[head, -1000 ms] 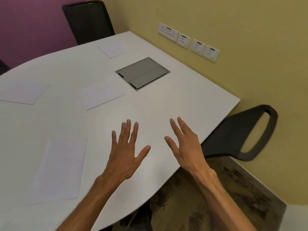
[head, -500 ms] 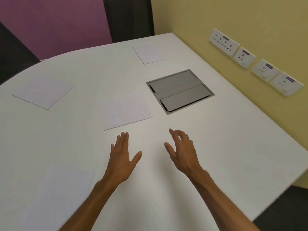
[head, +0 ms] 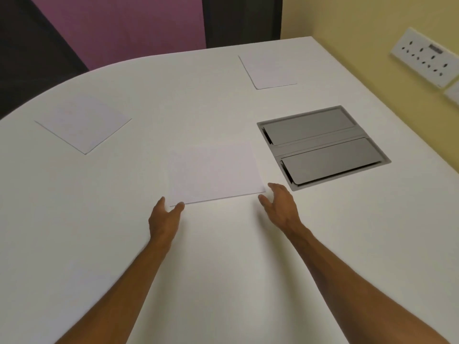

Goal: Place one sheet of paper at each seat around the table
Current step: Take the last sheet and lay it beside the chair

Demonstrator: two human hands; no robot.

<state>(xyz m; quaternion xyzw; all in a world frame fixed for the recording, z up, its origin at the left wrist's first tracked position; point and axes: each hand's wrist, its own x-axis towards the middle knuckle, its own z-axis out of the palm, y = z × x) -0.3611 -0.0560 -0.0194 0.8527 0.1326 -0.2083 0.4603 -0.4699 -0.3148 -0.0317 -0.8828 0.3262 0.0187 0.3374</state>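
Note:
A white sheet of paper (head: pixel 213 171) lies flat in the middle of the white table (head: pixel 223 269). My left hand (head: pixel 165 218) reaches its near left corner, thumb touching the edge, fingers apart. My right hand (head: pixel 280 207) hovers at the near right corner, fingers curled and apart, holding nothing. A second sheet (head: pixel 83 121) lies at the far left of the table. A third sheet (head: pixel 268 69) lies at the far side, in front of a dark chair (head: pixel 241 19).
A grey cable hatch (head: pixel 323 146) is set flush into the table right of the middle sheet. White wall sockets (head: pixel 426 59) sit on the yellow wall at the right. A dark chair back (head: pixel 29 50) shows at the far left, against a purple wall.
Both hands have moved forward across the table to the near corners of the middle sheet. The view has come closer, and the near-left sheet has dropped out of frame.

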